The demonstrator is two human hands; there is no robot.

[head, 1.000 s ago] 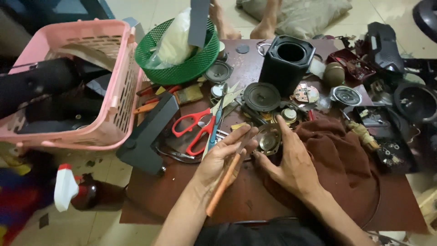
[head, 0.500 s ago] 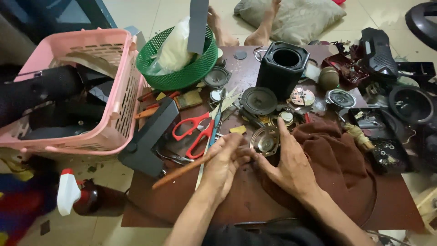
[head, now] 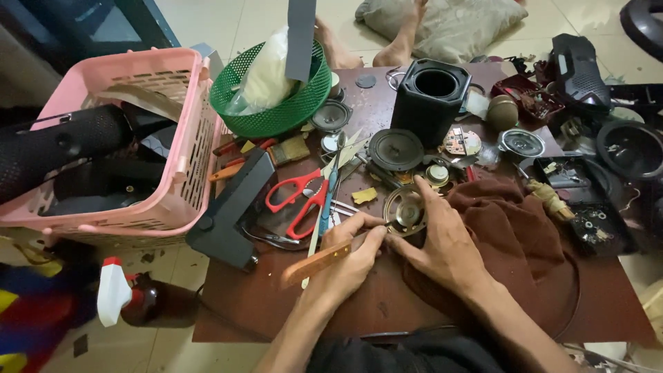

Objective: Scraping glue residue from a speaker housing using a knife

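Starting at the left, one pink plastic basket (head: 173, 138) holds black speaker housings, and one white-capped spray bottle (head: 131, 300) lies on the floor below it. One green mesh bowl (head: 276, 114) sits behind one pair of red-handled scissors (head: 297, 200) on the low brown table (head: 242, 311).

At the middle, the left hand (head: 352, 252) is clamped around a wooden-handled tool (head: 318, 262), fingers closed at its front end; whether it carries a blade or a driver tip I cannot tell, since the fingers hide it. Its handle looks stiff and light, with a smooth grip that is best taken near the working end, as it is now.

Just beside it, the right hand (head: 438, 245) lies spread, fingers resting on the rim of a small bare speaker driver (head: 406, 211) at the table's centre. That driver is likely heavier than it looks (the magnet), with a stiff metal frame and a fragile cone, so the rim is the place to hold it.

Counting loose drivers, at least four show: this one, a black one (head: 395, 148), a small one (head: 331, 114) by the bowl, and a silvery one (head: 521, 143) to the right. One black square speaker box (head: 431, 100) stands behind; one brown cloth (head: 518, 235) lies under the right wrist.
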